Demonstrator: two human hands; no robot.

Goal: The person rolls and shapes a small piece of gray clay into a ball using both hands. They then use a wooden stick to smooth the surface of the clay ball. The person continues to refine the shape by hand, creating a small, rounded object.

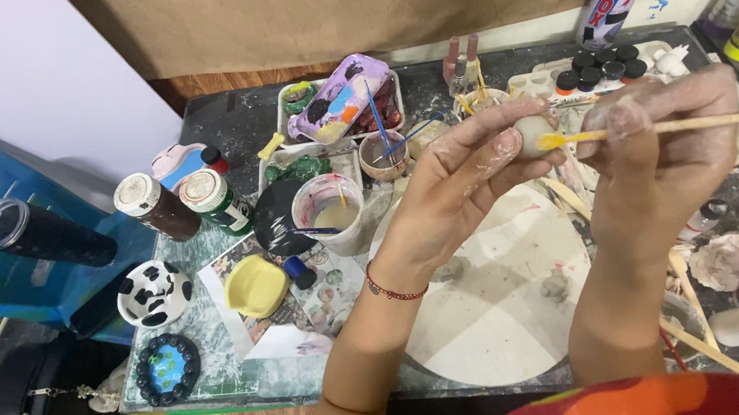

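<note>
Clay ball [532,134]: pinched in my left hand [466,183] fingertips, rounded, unpainted. Wooden stick [666,127]: gripped by my right hand [661,157], tip touching ball. Shaping looks underway; board [508,314] below hands.

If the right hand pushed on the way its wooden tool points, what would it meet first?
Probably the small clay ball in the left hand: the right hand aims the wooden tool leftward, its tip already at the ball.

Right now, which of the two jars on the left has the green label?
The jar with the green label is the right one of the pair, closer to the left hand. The brown jar beside it is dark.
</note>
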